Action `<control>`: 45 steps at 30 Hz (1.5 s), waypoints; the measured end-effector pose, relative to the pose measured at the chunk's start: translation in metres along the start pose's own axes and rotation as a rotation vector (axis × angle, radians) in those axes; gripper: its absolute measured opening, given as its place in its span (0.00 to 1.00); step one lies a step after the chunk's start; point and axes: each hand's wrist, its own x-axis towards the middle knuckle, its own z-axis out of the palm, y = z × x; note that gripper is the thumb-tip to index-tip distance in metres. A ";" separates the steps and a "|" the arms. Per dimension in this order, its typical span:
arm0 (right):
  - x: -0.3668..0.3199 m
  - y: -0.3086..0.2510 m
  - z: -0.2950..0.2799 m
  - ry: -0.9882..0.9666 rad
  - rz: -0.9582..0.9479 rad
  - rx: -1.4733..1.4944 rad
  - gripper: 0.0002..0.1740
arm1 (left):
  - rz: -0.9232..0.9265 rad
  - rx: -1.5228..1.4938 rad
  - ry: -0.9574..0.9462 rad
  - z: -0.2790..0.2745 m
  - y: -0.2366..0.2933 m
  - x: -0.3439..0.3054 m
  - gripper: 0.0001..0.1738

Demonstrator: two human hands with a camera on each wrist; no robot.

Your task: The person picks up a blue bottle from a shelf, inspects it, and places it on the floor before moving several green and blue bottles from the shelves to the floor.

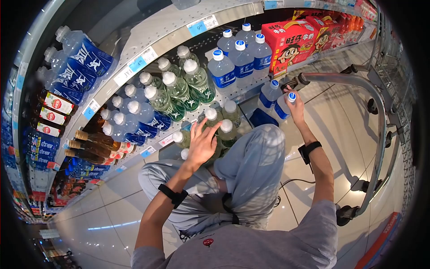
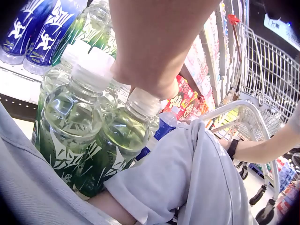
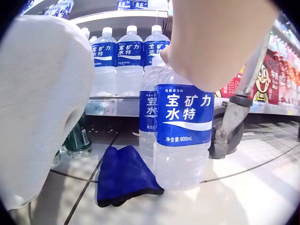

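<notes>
In the head view my left hand (image 1: 202, 145) rests over several green-labelled drink bottles with white caps on the floor, its spread fingers at the caps. One such bottle (image 2: 124, 133) stands right under this hand in the left wrist view. My right hand (image 1: 295, 110) grips a blue-labelled drink bottle by its neck, just below the blue cap. In the right wrist view this bottle (image 3: 183, 122) is upright and close to the floor tiles. Behind it stands a second bottle (image 1: 268, 95) of the same kind. A dark blue cloth (image 3: 125, 176) lies beside them.
The lower shelf holds green-labelled bottles (image 1: 197, 80), blue-labelled bottles (image 1: 244, 60) and red milk boxes (image 1: 286, 42). A metal shopping cart (image 1: 380, 103) with black casters stands at the right. My bent knees (image 1: 255, 148) lie between the hands. A cable (image 1: 295, 180) runs over the floor.
</notes>
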 end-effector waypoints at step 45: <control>0.387 -0.280 0.012 0.361 -0.489 -0.401 0.34 | -0.001 -0.046 0.165 0.010 -0.008 -0.011 0.29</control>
